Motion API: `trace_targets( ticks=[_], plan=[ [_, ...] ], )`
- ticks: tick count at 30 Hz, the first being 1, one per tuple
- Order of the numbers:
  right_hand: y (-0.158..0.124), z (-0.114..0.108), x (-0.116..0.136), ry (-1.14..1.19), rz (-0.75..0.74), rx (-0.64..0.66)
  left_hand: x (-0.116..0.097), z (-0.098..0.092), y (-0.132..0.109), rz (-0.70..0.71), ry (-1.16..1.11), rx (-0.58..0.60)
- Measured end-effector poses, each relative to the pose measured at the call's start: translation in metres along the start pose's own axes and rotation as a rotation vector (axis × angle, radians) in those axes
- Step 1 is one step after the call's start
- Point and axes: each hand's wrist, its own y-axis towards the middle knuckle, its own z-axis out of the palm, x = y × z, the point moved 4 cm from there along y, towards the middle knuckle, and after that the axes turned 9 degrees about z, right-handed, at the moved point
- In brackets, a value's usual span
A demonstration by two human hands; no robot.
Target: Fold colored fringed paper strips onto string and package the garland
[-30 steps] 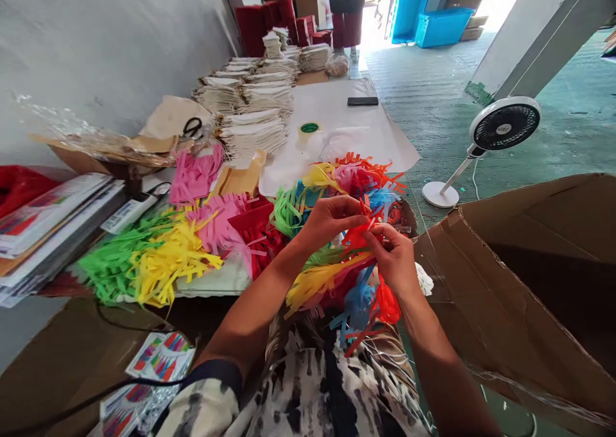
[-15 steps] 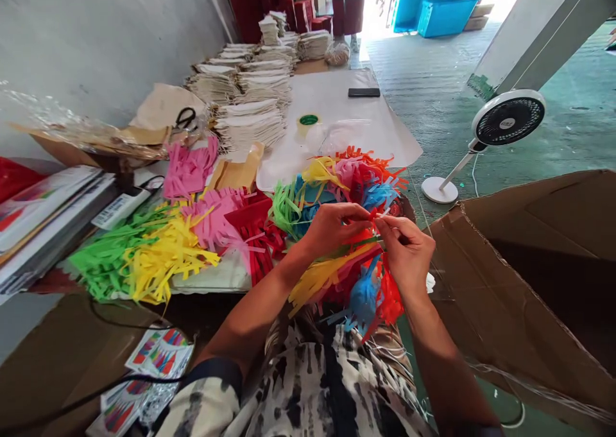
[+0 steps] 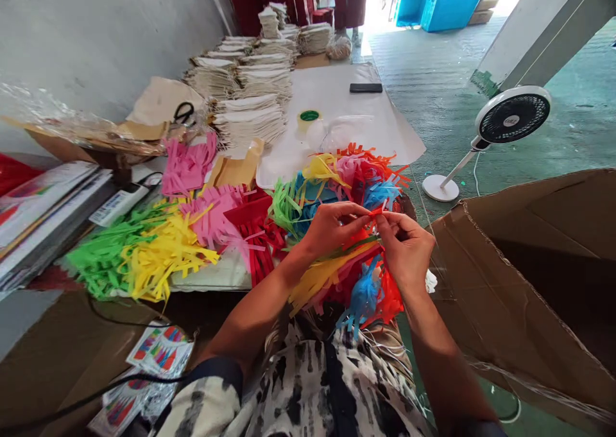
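My left hand and my right hand meet in front of me, fingertips pinched on a red-orange paper tassel. Strung tassels in many colours spread around and under my hands: a yellow tassel and a blue tassel hang toward my lap. Beyond my left hand lies a light green tassel, still part of the colourful bunch. Loose fringed paper lies to the left on the table: green fringe, yellow fringe, pink fringe and dark red fringe.
Stacks of off-white cloth pieces stand along the wall. A roll of tape, a black phone and scissors lie on the table. On the right stand a white fan and an open cardboard box.
My hands stay together in nearly the same place, with the fingertips shifting slightly on the red-orange tassel; more of its paper shows between them. The view has tilted a little.
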Motion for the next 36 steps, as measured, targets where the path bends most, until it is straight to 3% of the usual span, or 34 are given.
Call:
trace_targets(
  ticks=[4,9,14,20,29,36],
  plan=[
    [0.002,0.004,0.003,-0.024,0.029,-0.014,0.001,0.004,-0.002,-0.037,-0.072,-0.034],
    [0.004,0.005,0.004,-0.031,0.071,0.019,0.01,0.009,-0.002,-0.21,-0.361,0.014],
    [0.0,0.002,0.007,-0.069,0.083,0.053,0.019,0.0,0.002,-0.251,-0.359,-0.024],
    [-0.002,0.007,0.01,-0.126,0.108,0.227,0.02,-0.003,0.005,-0.182,-0.147,-0.01],
    [0.0,0.003,0.006,-0.129,0.094,0.214,-0.004,-0.004,0.004,0.144,0.094,0.048],
    [-0.002,0.001,0.008,-0.122,0.092,0.218,0.009,-0.002,0.005,-0.1,-0.193,-0.047]
  ],
)
